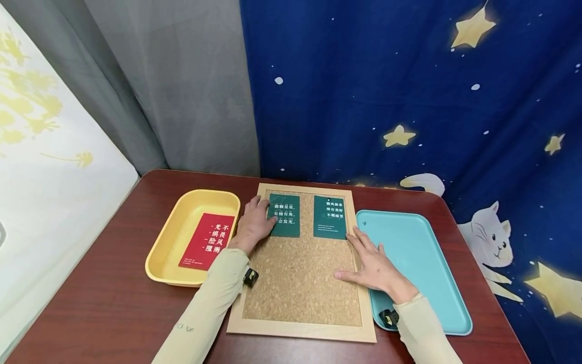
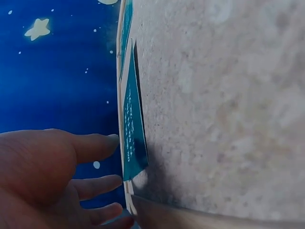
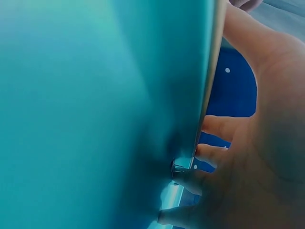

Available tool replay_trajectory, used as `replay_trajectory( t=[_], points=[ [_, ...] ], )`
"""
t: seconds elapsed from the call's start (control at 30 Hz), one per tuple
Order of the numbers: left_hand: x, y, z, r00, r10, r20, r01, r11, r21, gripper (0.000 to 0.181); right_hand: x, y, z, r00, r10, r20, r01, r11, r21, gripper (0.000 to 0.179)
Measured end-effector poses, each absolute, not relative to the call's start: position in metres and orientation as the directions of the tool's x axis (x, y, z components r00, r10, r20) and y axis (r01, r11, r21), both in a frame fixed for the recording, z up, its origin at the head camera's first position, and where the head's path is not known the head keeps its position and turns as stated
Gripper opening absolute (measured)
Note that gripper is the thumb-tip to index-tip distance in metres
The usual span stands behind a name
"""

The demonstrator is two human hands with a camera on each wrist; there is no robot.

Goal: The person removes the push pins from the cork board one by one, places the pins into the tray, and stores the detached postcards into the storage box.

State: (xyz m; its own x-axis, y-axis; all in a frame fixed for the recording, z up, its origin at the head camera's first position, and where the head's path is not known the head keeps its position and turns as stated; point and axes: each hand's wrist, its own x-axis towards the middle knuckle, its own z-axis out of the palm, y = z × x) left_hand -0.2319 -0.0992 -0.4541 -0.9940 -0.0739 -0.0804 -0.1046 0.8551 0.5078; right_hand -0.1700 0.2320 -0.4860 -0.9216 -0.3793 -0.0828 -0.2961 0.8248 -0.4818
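A wood-framed cork board [image 1: 304, 283] lies on the table with two dark green cards near its far end. My left hand [image 1: 254, 222] rests at the board's left frame, thumb by the left green card [image 1: 291, 202]; in the left wrist view that card [image 2: 133, 124] looks raised along one edge, and whether the thumb touches it I cannot tell. My right hand [image 1: 375, 265] spreads over the right frame. Its fingertips are by the lower right corner of the right green card [image 1: 329, 220], which has a dark dot near its top, and the thumb points over the cork.
A yellow tub [image 1: 159, 258] stands left of the board, with a red card [image 1: 206, 242] printed in white inside it. To the right, a light blue tray [image 1: 423, 263] lies against the board's side. Curtains [image 1: 341, 91] hang behind the table [image 1: 100, 283].
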Motion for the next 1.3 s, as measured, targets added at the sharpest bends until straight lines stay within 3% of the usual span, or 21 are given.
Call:
replay_trajectory(
  t=[0.4, 1.3],
  points=[
    [-0.245, -0.099, -0.457, -0.986, -0.1, -0.135, -0.157, 0.834, 0.529, 0.073, -0.169, 0.231, -0.488, -0.922, -0.376, -0.088, -0.29, 0.825, -0.485, 0.113],
    [-0.254, -0.097, -0.466, -0.977, -0.18, -0.114, -0.211, 0.745, 0.632, 0.073, -0.171, 0.23, -0.485, -0.924, -0.367, -0.104, -0.272, 0.824, -0.497, 0.114]
  ],
)
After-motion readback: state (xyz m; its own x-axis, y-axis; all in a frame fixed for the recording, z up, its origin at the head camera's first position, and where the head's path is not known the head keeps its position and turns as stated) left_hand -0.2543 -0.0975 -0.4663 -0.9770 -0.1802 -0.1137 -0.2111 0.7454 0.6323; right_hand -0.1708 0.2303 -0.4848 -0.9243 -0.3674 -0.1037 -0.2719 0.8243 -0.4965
